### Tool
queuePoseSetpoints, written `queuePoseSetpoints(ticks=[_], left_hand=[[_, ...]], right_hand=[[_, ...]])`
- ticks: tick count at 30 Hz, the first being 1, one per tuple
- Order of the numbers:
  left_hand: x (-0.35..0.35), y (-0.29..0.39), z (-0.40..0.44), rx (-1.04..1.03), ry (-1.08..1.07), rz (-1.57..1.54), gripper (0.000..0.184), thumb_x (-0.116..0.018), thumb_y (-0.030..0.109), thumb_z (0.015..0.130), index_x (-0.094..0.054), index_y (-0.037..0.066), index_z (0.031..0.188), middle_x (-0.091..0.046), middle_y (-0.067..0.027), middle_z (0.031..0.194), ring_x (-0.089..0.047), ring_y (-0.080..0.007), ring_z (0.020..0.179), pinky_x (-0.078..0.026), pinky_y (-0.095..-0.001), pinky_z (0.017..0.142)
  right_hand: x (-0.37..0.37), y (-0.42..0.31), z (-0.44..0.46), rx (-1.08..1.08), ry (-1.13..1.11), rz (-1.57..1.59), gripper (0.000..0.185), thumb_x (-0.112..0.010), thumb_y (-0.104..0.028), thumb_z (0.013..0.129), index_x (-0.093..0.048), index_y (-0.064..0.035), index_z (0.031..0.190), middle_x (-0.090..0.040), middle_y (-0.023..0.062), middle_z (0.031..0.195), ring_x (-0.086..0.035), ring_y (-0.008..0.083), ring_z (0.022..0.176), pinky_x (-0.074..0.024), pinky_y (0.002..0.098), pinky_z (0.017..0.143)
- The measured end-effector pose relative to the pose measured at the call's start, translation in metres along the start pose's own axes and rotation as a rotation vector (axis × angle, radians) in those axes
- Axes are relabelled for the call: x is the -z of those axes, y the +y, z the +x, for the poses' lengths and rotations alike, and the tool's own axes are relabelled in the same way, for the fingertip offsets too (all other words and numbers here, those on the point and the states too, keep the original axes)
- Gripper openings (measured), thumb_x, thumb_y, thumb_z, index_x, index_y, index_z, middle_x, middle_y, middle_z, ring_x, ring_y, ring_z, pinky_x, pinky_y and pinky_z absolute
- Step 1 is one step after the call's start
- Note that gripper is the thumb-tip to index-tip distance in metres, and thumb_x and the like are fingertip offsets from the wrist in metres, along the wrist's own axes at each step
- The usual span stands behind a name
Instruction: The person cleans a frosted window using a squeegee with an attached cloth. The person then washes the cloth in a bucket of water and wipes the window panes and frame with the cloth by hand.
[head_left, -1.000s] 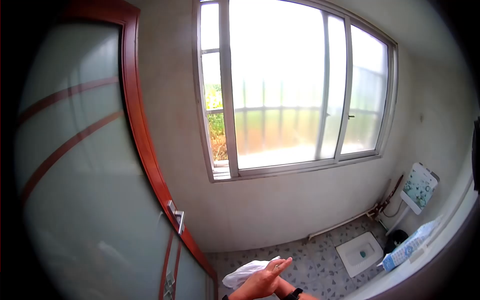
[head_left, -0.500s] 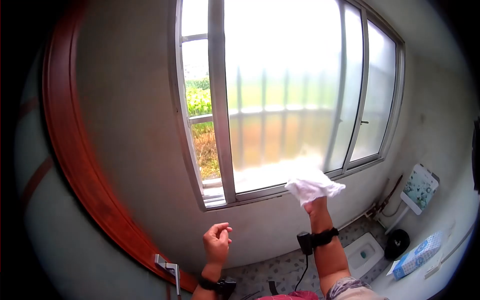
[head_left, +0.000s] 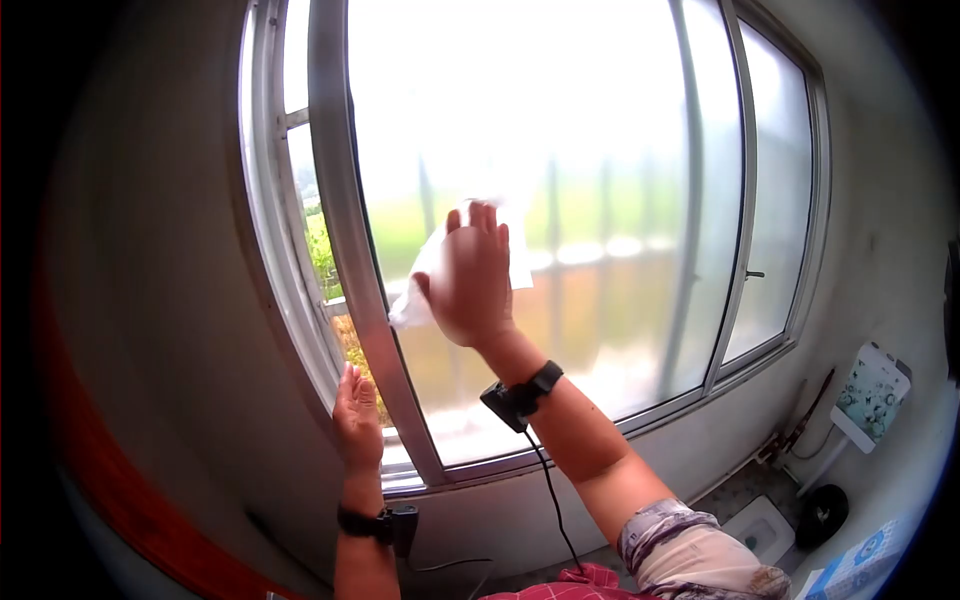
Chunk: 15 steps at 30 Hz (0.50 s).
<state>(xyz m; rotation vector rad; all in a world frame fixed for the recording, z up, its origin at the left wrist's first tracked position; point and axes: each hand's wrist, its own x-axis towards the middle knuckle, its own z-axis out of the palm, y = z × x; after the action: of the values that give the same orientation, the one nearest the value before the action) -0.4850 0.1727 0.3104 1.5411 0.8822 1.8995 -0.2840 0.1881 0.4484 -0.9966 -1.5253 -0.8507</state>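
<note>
My right hand lies spread against the frosted window pane, pressing a white cloth flat to the glass. Parts of the cloth show on both sides of the palm. Lower down, my left hand is raised beside the lower left of the window frame, fingers extended and nothing in it. Whether it touches the frame I cannot tell. Each wrist has a black strap with a small box, and a cable hangs from the right one.
A red door frame curves along the left. At the lower right are a squat toilet, a black bin, a white patterned wall tank and a blue and white package. Greenery shows through the window gap.
My right hand has moved up and left with the cloth, from the sill onto the pane. My left hand has moved left and up and its fingers have straightened. The view has come closer to the window.
</note>
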Motion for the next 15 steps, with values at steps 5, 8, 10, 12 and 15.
queuePoseSetpoints(ticks=[5, 8, 10, 12, 15], left_hand=[[-0.026, -0.007, 0.032, -0.070, 0.008, 0.027, 0.058, -0.042, 0.035, 0.096, -0.030, -0.008, 0.133, -0.049, -0.0169, 0.123, -0.047, -0.0215, 0.112, -0.035, -0.0284, 0.095], [-0.034, 0.000, 0.037, -0.128, -0.002, 0.052, 0.053, -0.040, 0.033, 0.097, -0.033, -0.009, 0.130, -0.053, -0.0146, 0.116, -0.050, -0.0204, 0.104, -0.038, -0.0283, 0.091], [-0.032, -0.010, 0.037, -0.196, -0.002, 0.098, 0.050, -0.039, 0.031, 0.097, -0.036, -0.008, 0.127, -0.055, -0.0145, 0.112, -0.052, -0.0200, 0.100, -0.040, -0.0278, 0.087], [-0.032, -0.025, 0.036, -0.262, 0.022, 0.188, 0.045, -0.040, 0.027, 0.097, -0.039, -0.008, 0.125, -0.058, -0.0145, 0.104, -0.055, -0.0192, 0.092, -0.043, -0.0281, 0.081], [-0.031, -0.036, 0.034, -0.264, 0.033, 0.307, 0.030, -0.040, 0.020, 0.096, -0.049, -0.007, 0.106, -0.058, -0.0136, 0.081, -0.054, -0.0216, 0.070, -0.042, -0.0332, 0.062]], right_hand=[[-0.013, 0.001, -0.009, 0.085, -0.035, -0.016, 0.079, -0.057, -0.042, 0.081, -0.024, 0.0022, 0.137, -0.029, 0.0221, 0.138, -0.031, 0.0347, 0.126, -0.0205, 0.0470, 0.105], [-0.002, 0.013, -0.011, 0.122, -0.066, -0.141, 0.079, -0.056, -0.043, 0.081, -0.023, 0.0015, 0.138, -0.031, 0.0180, 0.139, -0.033, 0.0306, 0.126, -0.0203, 0.0467, 0.105], [0.003, 0.028, -0.014, 0.050, -0.061, -0.178, 0.081, -0.057, -0.042, 0.080, -0.021, 0.0005, 0.140, -0.029, 0.0153, 0.142, -0.030, 0.0301, 0.129, -0.0194, 0.0477, 0.105], [0.007, 0.053, -0.024, -0.040, -0.007, -0.259, 0.082, -0.057, -0.041, 0.080, -0.019, 0.0011, 0.140, -0.026, 0.0169, 0.143, -0.028, 0.0318, 0.130, -0.0186, 0.0483, 0.105], [0.029, 0.109, -0.047, -0.156, 0.100, -0.410, 0.078, -0.054, -0.036, 0.084, -0.017, 0.0044, 0.139, -0.023, 0.0223, 0.143, -0.025, 0.0363, 0.130, -0.0194, 0.0482, 0.105]])
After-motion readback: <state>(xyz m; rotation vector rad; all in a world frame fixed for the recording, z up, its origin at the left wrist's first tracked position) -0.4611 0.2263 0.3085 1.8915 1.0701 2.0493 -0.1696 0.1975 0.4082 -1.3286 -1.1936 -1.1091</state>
